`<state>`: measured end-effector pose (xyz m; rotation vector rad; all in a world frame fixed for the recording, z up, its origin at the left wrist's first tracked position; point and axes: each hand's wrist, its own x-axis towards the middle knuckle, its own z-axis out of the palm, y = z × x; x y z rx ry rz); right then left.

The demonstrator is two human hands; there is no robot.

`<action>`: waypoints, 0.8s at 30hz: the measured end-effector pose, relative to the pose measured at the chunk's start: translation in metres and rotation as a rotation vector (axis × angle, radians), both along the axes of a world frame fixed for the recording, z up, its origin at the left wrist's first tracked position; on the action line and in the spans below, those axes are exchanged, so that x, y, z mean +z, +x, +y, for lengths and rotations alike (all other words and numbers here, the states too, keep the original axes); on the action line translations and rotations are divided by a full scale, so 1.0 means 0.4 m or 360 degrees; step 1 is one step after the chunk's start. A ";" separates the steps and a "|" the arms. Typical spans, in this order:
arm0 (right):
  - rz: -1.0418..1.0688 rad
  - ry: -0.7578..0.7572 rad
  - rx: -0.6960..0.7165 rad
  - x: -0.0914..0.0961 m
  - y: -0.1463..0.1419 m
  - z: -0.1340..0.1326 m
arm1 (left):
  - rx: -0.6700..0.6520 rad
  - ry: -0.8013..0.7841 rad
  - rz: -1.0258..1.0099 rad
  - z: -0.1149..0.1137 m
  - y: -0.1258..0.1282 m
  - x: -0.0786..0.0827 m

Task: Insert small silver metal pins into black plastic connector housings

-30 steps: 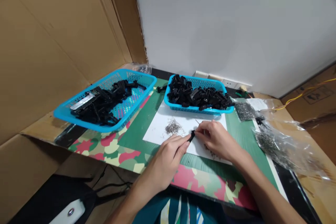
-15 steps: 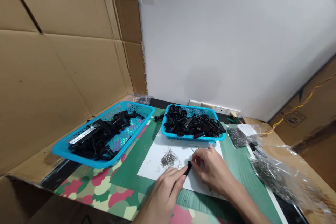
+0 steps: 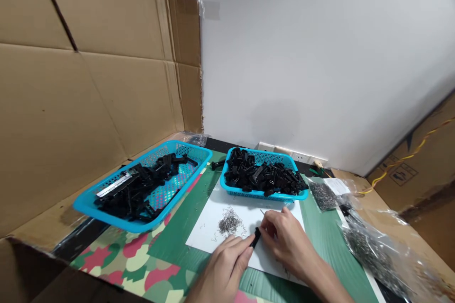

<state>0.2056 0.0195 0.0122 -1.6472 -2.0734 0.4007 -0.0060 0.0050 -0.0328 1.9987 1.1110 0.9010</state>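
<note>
Behind the work surface, brown cardboard panels [image 3: 88, 80] close off the left side and a pale wall [image 3: 302, 66] the back. On the camouflage-patterned mat [image 3: 142, 260] rest two blue baskets: the left basket [image 3: 106, 208] tilted and partly filled with black parts, the right basket [image 3: 263, 194] heaped with small black parts. A white sheet [image 3: 213, 232] lies just in front of the right basket, bearing a small heap of metal springs [image 3: 229, 222]. Clear plastic bags [image 3: 373, 251] of further metal pieces lie at the right edge. Over the sheet, the left hand [image 3: 222, 274] pinches a small black part [image 3: 255, 237] between thumb and fingertips, held just right of the spring heap. The right hand [image 3: 287, 241] meets that part from the other side, fingers curled; whether they pinch anything of their own cannot be told.
</note>
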 end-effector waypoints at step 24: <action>0.0388 -0.0223 0.0088 0.018 0.037 0.008 | -0.0017 -0.0243 0.0155 -0.007 0.003 0.053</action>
